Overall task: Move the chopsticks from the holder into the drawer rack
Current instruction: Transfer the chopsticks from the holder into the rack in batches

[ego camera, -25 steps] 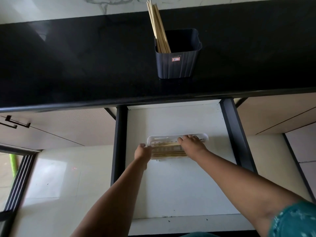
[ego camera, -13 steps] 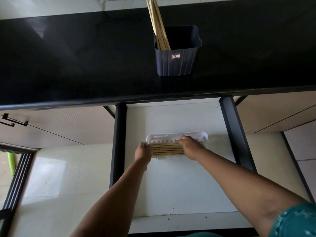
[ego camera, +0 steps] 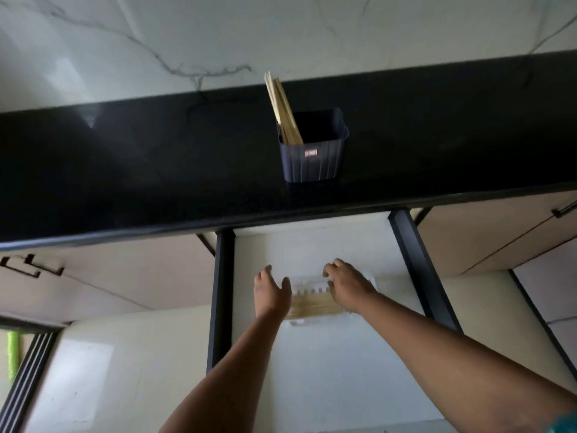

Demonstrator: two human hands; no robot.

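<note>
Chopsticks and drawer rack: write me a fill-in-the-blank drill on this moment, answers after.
1. The chopsticks not yet moved stand in the dark ____ on the counter.
2. The white rack lies inside the open ____.
3. The left hand hangs over the rack's ____ end.
4. The right hand holds ____.

Answers: holder; drawer; left; nothing

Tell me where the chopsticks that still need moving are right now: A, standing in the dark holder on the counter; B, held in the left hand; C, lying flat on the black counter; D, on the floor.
A: a bundle of chopsticks stands leaning in the left corner of the dark holder on the black counter, while both hands are down at the drawer rack.
</note>
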